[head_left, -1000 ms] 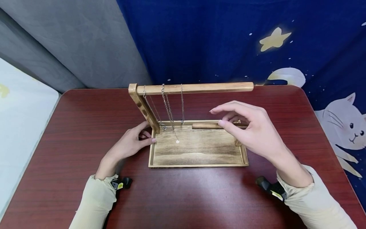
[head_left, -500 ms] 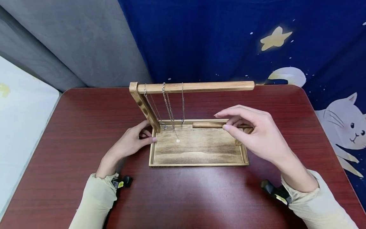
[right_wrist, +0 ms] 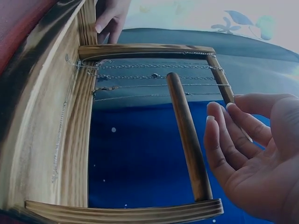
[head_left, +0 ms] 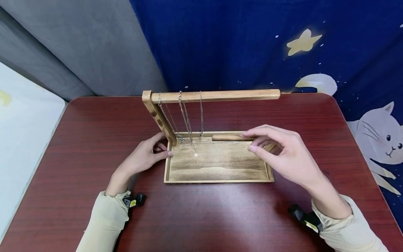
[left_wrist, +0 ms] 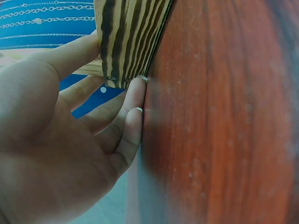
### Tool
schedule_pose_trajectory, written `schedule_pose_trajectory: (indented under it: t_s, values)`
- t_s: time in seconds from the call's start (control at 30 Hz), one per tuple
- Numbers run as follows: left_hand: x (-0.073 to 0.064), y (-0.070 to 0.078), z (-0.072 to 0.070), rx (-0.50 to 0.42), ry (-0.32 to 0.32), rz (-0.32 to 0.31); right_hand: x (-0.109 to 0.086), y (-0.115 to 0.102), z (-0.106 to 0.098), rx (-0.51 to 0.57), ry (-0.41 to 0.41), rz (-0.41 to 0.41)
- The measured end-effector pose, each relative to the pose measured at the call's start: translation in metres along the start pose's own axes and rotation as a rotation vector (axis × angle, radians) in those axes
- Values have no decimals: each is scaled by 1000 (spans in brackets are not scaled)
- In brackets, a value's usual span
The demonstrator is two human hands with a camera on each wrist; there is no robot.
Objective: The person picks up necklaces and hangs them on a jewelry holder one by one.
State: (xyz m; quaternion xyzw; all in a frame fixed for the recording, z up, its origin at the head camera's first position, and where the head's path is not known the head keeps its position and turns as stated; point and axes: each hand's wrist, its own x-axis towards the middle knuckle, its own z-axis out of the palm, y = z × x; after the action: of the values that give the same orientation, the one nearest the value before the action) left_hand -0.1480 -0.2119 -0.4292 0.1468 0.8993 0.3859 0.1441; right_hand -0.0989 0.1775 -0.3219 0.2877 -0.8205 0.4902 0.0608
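A wooden jewelry stand [head_left: 226, 168] has a tray base, an upper bar [head_left: 239, 95] and a lower bar [head_left: 225, 138]. Several silver necklaces [head_left: 187, 120] hang from the upper bar near its left post; one ends in a round pendant [head_left: 196, 154] over the tray. My left hand [head_left: 143, 155] holds the stand's left end, thumb at the tray rim and fingers behind by the post. Beside the lower bar, my right hand [head_left: 283, 152] has its fingers loosely bent, with nothing between them. A thin chain [right_wrist: 60, 144] lies along the tray in the right wrist view.
The stand rests on a dark red wooden table [head_left: 201, 217]. Behind it hang a grey curtain [head_left: 94, 42] and a blue curtain [head_left: 220, 42] with star and cat prints. A white printed cloth [head_left: 22, 140] is at the left.
My right hand has moved down and to the right, away from under the upper bar and toward the lower bar's right end. The left hand keeps its place on the stand.
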Motion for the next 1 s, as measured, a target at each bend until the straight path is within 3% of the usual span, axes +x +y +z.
schedule_pose_trajectory:
  t_s: [0.67,1.0]
  values:
    - [0,0,1,3,6,4,-16,17,10,94,-60,71]
    - [0,-1,1,-5,6,1,-22,23,17,28,-77,80]
